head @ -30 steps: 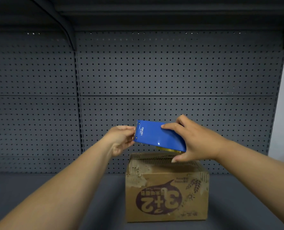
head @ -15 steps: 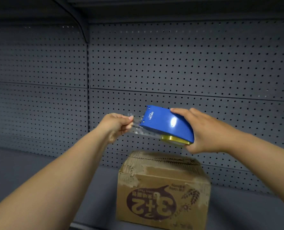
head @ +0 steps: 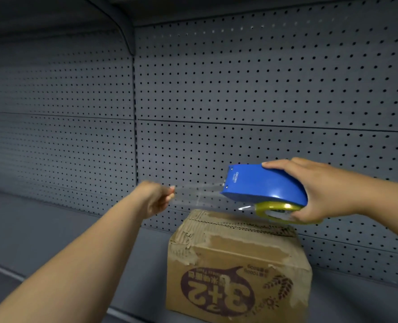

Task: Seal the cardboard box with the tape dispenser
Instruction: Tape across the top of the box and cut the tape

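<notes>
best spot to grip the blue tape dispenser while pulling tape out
Grip the blue tape dispenser at its rounded rear, coming from the right, as the right hand does. Tape exits the left end toward the left hand, so that end must stay clear.

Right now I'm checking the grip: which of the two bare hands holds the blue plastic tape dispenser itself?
The right hand wraps the blue plastic tape dispenser. The left hand only pinches the clear tape strip pulled from it.
</notes>
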The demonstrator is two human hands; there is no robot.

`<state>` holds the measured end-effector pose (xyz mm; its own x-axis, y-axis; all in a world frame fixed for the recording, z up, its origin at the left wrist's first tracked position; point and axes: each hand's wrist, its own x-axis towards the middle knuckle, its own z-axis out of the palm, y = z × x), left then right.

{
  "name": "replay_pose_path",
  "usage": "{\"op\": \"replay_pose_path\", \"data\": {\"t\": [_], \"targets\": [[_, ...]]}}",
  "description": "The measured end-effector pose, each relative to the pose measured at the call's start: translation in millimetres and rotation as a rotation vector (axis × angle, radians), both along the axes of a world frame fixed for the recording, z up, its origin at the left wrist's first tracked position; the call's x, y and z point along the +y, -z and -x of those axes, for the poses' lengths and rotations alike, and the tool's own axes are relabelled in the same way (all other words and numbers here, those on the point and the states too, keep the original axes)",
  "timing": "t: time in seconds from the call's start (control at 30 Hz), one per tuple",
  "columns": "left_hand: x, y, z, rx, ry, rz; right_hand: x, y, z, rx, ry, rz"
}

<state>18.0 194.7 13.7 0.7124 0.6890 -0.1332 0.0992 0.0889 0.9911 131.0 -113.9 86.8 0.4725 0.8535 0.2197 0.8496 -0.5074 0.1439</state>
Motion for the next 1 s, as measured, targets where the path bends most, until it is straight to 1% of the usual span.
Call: {"op": "replay_pose_path", "data": {"t": [0.17, 0.27, 0.33, 0.43, 0.5, 0.6, 0.63, 0.7, 0.73, 0.77, 0.8, 0.83, 0.87, 0.9, 0.93, 1.0], "targets": [[1, 32, -22, 0.2, 0.073, 0.001, 15, 3, -8, 0.038, 0.04, 0.095], [5, 45, -29, 0.31, 0.1, -0.05, 22, 9, -9, 0.055, 0.053, 0.121], [6, 53, -33, 0.349, 0.117, -0.116, 25, 12, -9, 0.072, 0.063, 0.134], [1, 62, -38, 0.433, 0.153, -0.322, 28, 14, -9, 0.07, 0.077, 0.139], [-4, 62, -41, 0.472, 0.136, -0.464, 30, 14, -9, 0.066, 0.082, 0.147], [-5, 59, -44, 0.561, 0.196, -0.615, 33, 14, -9, 0.073, 0.086, 0.15], [-8, 53, -42, 0.618, 0.249, -0.684, 34, 14, -10, 0.08, 0.084, 0.151], [-10, 40, -40, 0.83, 0.367, -0.842, 36, 12, -11, 0.099, 0.086, 0.158], [-13, 35, -37, 0.933, 0.403, -0.963, 36, 11, -12, 0.107, 0.089, 0.161], [-14, 30, -36, 1.001, 0.418, -1.081, 37, 10, -13, 0.109, 0.091, 0.166], [-14, 27, -38, 1.031, 0.409, -1.171, 38, 9, -14, 0.106, 0.091, 0.171], [-14, 25, -44, 1.011, 0.381, -1.227, 39, 8, -15, 0.103, 0.092, 0.176], [-16, 24, -50, 0.91, 0.342, -1.265, 41, 8, -16, 0.103, 0.095, 0.181], [-19, 26, -59, 0.752, 0.327, -1.262, 43, 8, -17, 0.11, 0.103, 0.187], [-29, 27, -65, 0.633, 0.369, -1.242, 44, 7, -18, 0.123, 0.112, 0.195], [-48, 35, -72, 0.54, 0.489, -1.188, 48, 4, -21, 0.155, 0.121, 0.219]]}}
